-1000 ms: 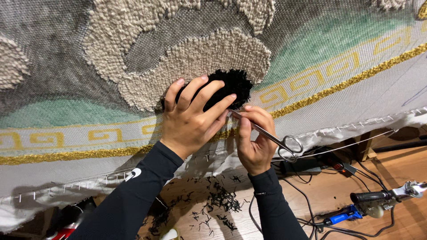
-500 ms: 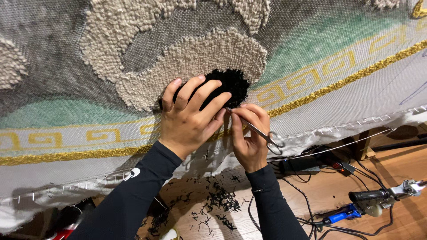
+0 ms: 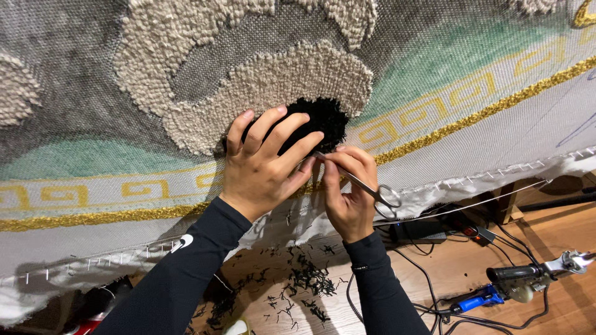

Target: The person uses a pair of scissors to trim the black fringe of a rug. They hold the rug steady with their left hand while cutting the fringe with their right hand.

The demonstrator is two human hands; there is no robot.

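Count: two hands, one pair of scissors (image 3: 366, 186), one black tuft patch (image 3: 320, 118), one stretched cloth (image 3: 434, 56).
Cloth: grey backing with cream looped pile, pale green areas, and a gold key-pattern border (image 3: 472, 115); the lower edge is pinned along a row of staples.
Black patch: sits in the cream pile, just above both hands; the left fingers cover part of it.
Left hand (image 3: 264, 164): open and flat, fingers spread, pressed on the cloth over the patch's left and lower edge; it holds nothing.
Right hand (image 3: 347, 195): closed around the scissors, fingertips pinched near the blades; the tips point up-left, beside the left fingertips at the patch's lower edge. The finger loops stick out to the right.
Floor (image 3: 447, 267): wood, with black yarn clippings (image 3: 298, 282) scattered below the hands.
Other things: a blue-and-grey power tool (image 3: 515, 282) and dark cables (image 3: 428, 248) lie at lower right, well apart from the hands.
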